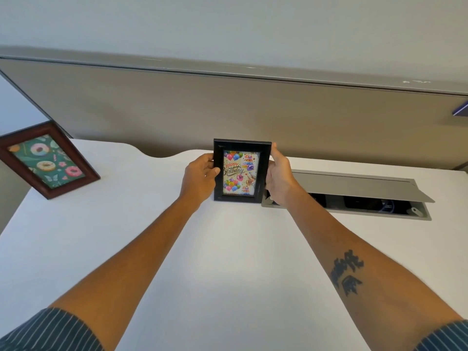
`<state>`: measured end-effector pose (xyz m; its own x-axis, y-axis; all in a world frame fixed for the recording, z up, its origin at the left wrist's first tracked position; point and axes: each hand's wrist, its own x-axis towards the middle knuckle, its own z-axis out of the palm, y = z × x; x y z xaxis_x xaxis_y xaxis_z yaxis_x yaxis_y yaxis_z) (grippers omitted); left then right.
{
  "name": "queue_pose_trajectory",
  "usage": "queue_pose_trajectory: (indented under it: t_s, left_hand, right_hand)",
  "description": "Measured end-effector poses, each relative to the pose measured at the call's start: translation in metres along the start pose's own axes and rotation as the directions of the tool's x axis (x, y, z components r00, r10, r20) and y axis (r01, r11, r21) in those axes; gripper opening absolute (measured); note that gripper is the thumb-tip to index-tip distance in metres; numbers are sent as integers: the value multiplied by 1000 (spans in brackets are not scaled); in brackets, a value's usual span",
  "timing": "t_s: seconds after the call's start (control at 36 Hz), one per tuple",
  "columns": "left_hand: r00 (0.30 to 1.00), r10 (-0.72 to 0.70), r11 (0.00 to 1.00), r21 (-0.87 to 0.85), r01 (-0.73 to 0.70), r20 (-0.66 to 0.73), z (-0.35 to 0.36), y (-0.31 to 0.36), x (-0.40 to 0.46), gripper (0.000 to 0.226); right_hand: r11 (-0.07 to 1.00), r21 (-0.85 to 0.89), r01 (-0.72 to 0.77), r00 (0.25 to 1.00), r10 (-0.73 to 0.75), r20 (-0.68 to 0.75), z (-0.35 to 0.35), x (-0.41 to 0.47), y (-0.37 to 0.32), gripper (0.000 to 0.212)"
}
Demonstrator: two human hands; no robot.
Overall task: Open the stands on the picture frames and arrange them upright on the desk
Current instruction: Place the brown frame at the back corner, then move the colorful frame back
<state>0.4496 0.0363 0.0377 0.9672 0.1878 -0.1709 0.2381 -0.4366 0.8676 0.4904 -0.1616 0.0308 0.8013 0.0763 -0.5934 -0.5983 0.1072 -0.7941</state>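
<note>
White tabletop, both hands, left hand and right hand, fingers clamped on the upright black frame, brown frame standing off left.

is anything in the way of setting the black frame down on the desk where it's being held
Nothing visible blocks it. The black frame is gripped on both sides by the left hand and right hand, over bare desk. The open cable tray lies just to its right, and the brown frame stands far left.
</note>
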Motion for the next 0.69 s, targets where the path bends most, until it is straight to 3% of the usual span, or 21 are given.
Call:
queue_pose_trajectory:
  t_s: [0.33, 0.5, 0.61, 0.69]
  left_hand:
    - [1000, -27, 999, 34, 27, 4, -2, 2, 2, 41]
    - [999, -36, 999, 33, 36, 2, -2, -1, -7, 50]
    - [999, -44, 990, 134, 40, 30, -4, -17, -26, 59]
    - [997, -65, 962, 268, 48, 53, -6, -34, -50, 69]
  right_hand:
    - [1000, -26, -4, 1000, 4, 12, -2, -4, 2, 78]
    - [989, -143, 46, 984, -70, -165, -10, -12, 1, 62]
    - [928, -328, 174, 936, -259, -236, -18, -39, 4, 55]
    - [752, -578, 317, 857, -488, -165, -31, -59, 26, 42]
